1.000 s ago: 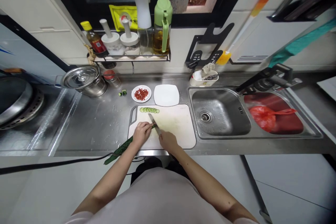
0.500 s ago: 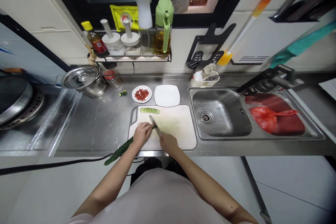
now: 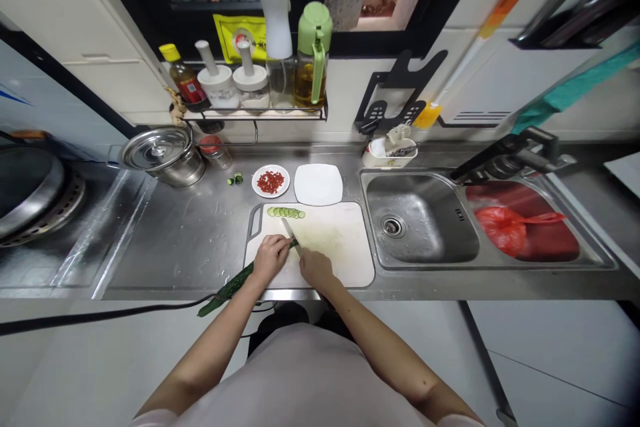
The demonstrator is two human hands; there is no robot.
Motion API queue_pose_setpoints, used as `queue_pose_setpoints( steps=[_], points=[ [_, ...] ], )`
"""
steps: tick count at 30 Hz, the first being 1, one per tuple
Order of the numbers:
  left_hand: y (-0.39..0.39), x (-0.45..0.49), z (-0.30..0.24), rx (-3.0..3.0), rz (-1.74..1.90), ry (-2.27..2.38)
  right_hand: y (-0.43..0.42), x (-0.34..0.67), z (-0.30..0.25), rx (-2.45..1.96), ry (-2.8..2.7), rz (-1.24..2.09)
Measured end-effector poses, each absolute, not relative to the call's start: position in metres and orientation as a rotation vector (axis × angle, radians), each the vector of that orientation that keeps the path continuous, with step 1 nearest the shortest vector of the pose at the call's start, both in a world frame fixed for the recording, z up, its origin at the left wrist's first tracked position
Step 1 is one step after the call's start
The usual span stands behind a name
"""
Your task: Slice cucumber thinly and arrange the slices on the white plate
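My left hand (image 3: 271, 255) is closed around a long dark green cucumber (image 3: 231, 291), which lies slantwise over the front left of the white cutting board (image 3: 345, 247). The cucumber's cut end pokes out past my fingertips. My right hand (image 3: 317, 269) grips the handle of a knife (image 3: 289, 228); the blade points away from me and sits right by that cut end. Whether it touches the cucumber I cannot tell. A row of overlapping cucumber slices (image 3: 286, 213) lies along the board's far left edge.
Behind the board stand a small plate (image 3: 255, 188) of chopped red pieces and a white square plate (image 3: 319, 184). Cucumber end bits (image 3: 235, 179) lie to their left. A lidded steel pot (image 3: 177, 167) is at the back left; a double sink (image 3: 420, 213) adjoins the board's right side.
The knife and my right hand have shifted slightly to the left, towards the cucumber's cut end. My left hand has stayed in nearly the same place. The view has tilted slightly.
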State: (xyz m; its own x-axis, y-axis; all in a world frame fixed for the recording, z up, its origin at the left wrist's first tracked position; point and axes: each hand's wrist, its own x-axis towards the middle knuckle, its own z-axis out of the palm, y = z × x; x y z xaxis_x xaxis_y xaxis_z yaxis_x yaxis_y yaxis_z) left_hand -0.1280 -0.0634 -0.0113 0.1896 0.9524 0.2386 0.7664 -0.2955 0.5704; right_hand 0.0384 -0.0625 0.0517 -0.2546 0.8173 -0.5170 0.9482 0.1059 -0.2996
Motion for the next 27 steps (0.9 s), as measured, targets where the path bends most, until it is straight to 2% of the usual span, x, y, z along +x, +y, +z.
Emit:
queue_pose_setpoints(
  steps=[9, 15, 27],
  points=[
    [-0.063, -0.128, -0.012, 2.189, 0.779, 1.633, -0.060, 0.043, 0.054, 1.765, 2.189, -0.821],
    [-0.066, -0.127, -0.004, 2.243, 0.703, 1.724, -0.068, 0.068, 0.062, 1.787, 2.211, -0.577],
    [-0.059, -0.119, 0.012, 2.009, 1.032, 1.859, -0.071, 0.109, 0.065, 1.889, 2.255, -0.310]
  ],
)
